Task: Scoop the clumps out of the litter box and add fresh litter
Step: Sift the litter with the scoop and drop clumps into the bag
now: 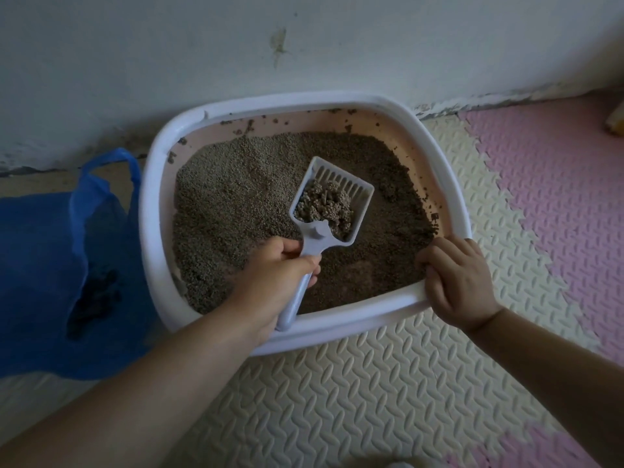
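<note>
Left hand (273, 285) of mine clamps the scoop (314, 234) handle, clumps (324, 207) loaded, over the centre of the litter box (148, 211); right hand (456, 278) grips its near-right rim; blue bag (44, 265) sits left of it.

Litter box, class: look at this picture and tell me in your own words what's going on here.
A person is scooping the litter box. Their left hand grips the handle of a slotted scoop, which holds a load of clumps over the litter. Their right hand grips the box's near rim. A blue plastic bag lies on the floor just left of the box.
</note>
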{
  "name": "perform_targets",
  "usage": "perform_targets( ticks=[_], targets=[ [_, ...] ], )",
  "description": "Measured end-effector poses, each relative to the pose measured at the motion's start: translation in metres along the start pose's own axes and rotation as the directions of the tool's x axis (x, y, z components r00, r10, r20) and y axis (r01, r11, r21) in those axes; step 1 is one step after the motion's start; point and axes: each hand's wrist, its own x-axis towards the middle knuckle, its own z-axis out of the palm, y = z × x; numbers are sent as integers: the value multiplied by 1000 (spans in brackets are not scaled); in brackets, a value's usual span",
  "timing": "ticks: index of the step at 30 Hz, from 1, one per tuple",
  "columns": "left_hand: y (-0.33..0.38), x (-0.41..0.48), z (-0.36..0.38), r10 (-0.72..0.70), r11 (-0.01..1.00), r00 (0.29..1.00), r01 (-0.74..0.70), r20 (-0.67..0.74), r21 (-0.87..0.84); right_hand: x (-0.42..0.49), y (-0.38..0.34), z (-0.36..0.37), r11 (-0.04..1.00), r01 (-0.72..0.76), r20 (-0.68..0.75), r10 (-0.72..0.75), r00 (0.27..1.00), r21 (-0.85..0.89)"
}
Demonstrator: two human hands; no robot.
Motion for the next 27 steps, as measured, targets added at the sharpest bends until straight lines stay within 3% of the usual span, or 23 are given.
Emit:
perform_targets(
  ticks=[4, 10, 27],
  targets=[
    [5, 2, 9, -90, 977, 996, 93, 24, -192, -1, -21, -5, 991, -97, -30, 100, 995, 90],
    [15, 5, 21, -218, 884, 962, 267, 166, -383, -6, -85, -4, 933, -117, -10, 128, 992, 339],
    [19, 7, 30, -143, 803, 968, 234, 205, -548, 4, -112, 2, 858, -293, 67, 292, 954, 422]
  ],
)
